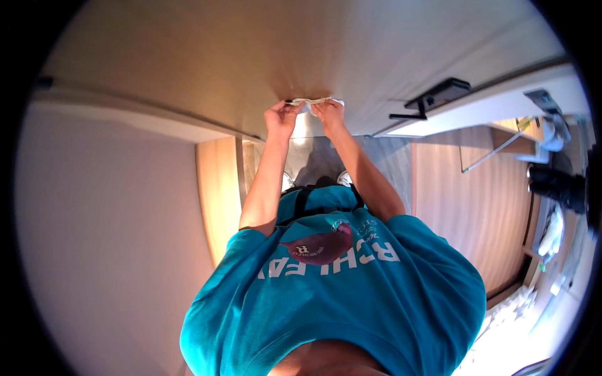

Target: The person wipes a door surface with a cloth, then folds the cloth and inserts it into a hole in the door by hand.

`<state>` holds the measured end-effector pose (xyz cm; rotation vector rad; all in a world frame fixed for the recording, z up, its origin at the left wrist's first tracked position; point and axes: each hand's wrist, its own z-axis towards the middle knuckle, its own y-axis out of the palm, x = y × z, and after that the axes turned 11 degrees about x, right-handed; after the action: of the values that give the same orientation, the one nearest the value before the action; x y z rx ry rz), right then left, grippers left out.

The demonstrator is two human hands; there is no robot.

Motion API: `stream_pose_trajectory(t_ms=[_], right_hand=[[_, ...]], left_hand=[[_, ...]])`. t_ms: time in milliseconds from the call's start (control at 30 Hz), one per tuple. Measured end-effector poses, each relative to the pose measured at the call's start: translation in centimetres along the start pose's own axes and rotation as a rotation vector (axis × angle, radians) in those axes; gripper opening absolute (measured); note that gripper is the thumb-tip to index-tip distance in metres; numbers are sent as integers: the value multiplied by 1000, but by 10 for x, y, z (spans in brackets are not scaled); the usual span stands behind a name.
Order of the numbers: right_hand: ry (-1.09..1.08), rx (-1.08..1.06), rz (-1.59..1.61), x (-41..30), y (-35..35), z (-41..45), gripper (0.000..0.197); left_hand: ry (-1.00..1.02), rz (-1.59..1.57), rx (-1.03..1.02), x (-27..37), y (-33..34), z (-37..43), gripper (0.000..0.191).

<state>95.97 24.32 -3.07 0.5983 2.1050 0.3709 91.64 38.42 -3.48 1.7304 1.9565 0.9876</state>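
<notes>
Both of my arms reach forward to a thin whitish item (312, 102), perhaps a folded cloth or a sheet, close against a wood-toned door (211, 51). The fingers of my left hand (281, 117) pinch its left end. My right hand (329, 115) grips the right end, where a bit of white sticks out past the fingers. The item's middle sags slightly between the two hands. What kind of material it is, I cannot tell. A black door handle (409, 116) on a dark plate is to the right of my right hand.
Grey flooring (310, 155) lies below my hands, with my shoes on it. A plain wall (103, 211) stands at left. At right are a wooden panel (451, 188), a thin rod (494, 151) and a black object (555, 183).
</notes>
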Motion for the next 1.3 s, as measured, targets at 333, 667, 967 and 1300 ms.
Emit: stream_pose_trajectory(t_ms=[333, 667, 967, 1300], right_hand=[[196, -120, 117, 108, 127, -48, 11], [336, -109, 284, 101, 123, -44, 27], [238, -151, 356, 39, 72, -45, 24], [-36, 192, 319, -73, -29, -24, 19]], left_hand=[[300, -20, -82, 171, -60, -22, 30], [162, 138, 197, 145, -50, 6, 32], [81, 327, 76, 91, 0, 5, 30], [21, 421, 17, -76, 65, -20, 18]])
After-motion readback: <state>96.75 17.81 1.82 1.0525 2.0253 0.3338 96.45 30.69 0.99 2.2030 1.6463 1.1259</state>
